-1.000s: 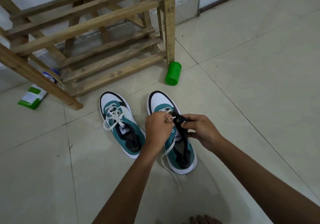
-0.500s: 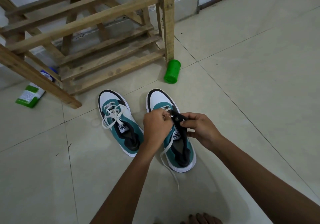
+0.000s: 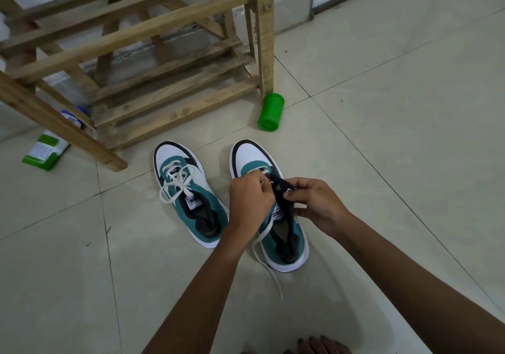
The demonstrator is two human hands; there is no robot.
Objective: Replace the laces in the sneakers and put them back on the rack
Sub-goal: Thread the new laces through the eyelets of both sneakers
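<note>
Two sneakers on tile floor (image 3: 382,107), toes pointing away from person, just in front of wooden rack (image 3: 169,80).

L sneaker (image 3: 188,189): white toe, teal/black upper, white lace threaded & loosely tied, loops spilling over its left side. Stands just off rack's near front leg, not touching it.

R sneaker (image 3: 284,233): same colours, beside the L one w/ narrow gap of floor between. Only partly laced; white lace (image 3: 266,247) crosses near the toe-end eyelets, one loose end runs down along the shoe's left side & trails onto floor toward person.

L hand (image 3: 250,200): over R sneaker's throat, fingers curled, pinching lace near its tip right at the eyelet strip. Exact fingertip contact partly hidden by knuckles.

R hand (image 3: 314,203): thumb & fingers grasping the shoe's black eyelet flap (image 3: 282,189), pulled up & a bit outward; eyelet holes visible on it.

Both forearms reach in from bottom edge of view. Bare toes (image 3: 314,347) at bottom edge.

Other: green cylindrical container (image 3: 270,111) on its side on floor, touching or nearly touching the rack's right front post. Green/white packet (image 3: 45,148) on floor at left, partly under rack's slanted leg. Rack's low slats hold nothing visible.
</note>
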